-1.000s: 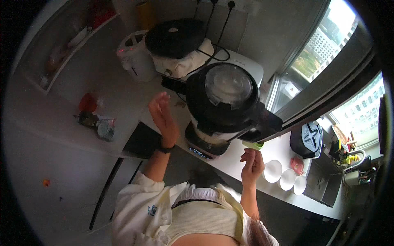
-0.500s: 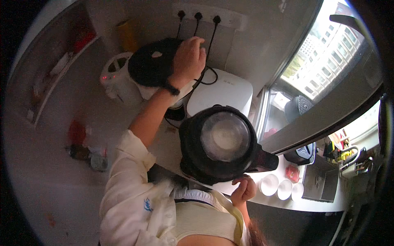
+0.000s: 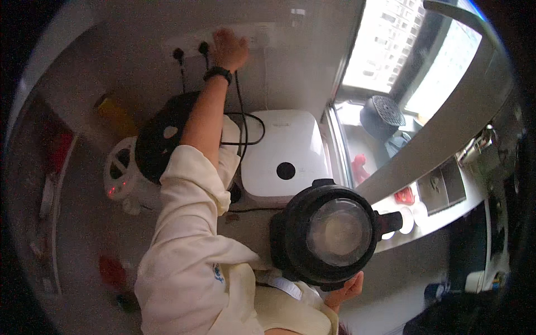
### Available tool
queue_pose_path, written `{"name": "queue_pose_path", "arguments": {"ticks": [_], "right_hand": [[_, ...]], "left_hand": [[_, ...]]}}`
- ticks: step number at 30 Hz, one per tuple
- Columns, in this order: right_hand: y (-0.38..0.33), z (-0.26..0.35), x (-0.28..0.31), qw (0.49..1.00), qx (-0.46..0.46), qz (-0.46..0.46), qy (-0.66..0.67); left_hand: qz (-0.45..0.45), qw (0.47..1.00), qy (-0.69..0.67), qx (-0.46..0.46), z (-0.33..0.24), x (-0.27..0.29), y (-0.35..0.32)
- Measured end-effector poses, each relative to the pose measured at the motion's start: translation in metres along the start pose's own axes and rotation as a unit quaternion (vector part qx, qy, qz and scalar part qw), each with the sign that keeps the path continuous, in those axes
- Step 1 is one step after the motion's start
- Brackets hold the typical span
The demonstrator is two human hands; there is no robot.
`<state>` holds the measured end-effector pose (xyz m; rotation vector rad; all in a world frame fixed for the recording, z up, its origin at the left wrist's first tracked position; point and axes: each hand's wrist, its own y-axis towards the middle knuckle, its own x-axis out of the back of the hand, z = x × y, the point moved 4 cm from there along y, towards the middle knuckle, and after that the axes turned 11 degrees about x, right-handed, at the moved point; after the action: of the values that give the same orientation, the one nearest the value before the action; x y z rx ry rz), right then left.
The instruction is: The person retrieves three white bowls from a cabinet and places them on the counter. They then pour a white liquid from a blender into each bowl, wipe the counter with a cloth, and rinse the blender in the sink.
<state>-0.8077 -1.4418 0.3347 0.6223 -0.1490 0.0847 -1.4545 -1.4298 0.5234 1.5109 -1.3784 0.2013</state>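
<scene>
My left hand [image 3: 230, 50] reaches up to the white socket strip [image 3: 262, 34] on the wall. Its fingers are bent over the third black plug, which they hide; a black cord [image 3: 238, 92] runs down from there. In front of me is a round black cooker [image 3: 286, 254] with a clear domed lid [image 3: 339, 231] and a handle [image 3: 389, 221] pointing right. My right hand [image 3: 347, 290] is closed by the cooker's near edge, which partly covers it; what it holds, if anything, is hidden.
A white square appliance [image 3: 282, 137] stands behind the cooker. To its left are a black round-topped appliance [image 3: 159, 131] and a white device with red lights [image 3: 120, 167]. At right are a window [image 3: 385, 44], white bowls [image 3: 420, 212] and a sink [image 3: 444, 187].
My left hand has moved onto the third plug. The view has turned, so the wall strip sits further left and the cooker lower and further right. My right hand stays by the cooker's edge.
</scene>
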Motion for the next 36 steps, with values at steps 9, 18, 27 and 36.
{"name": "queue_pose_path", "arguments": {"ticks": [9, 18, 27, 36], "right_hand": [[0.018, 0.047, -0.011, 1.000, 0.003, 0.008, 0.019], [0.133, 0.035, -0.038, 0.982, 0.145, -0.022, 0.115], [0.165, -0.002, -0.064, 0.839, -0.047, 0.324, 0.436], [0.176, -0.012, -0.089, 0.694, -0.078, 0.473, 0.537]], "left_hand": [[0.019, 0.999, -0.016, -0.025, 0.044, 0.004, 0.048], [0.082, 0.821, -0.561, -0.061, -0.092, 0.199, -0.232], [0.015, 0.883, -0.469, 0.015, -0.058, 0.233, -0.419], [-0.071, 0.704, -0.699, -0.103, -0.213, 0.272, -0.492]]}}
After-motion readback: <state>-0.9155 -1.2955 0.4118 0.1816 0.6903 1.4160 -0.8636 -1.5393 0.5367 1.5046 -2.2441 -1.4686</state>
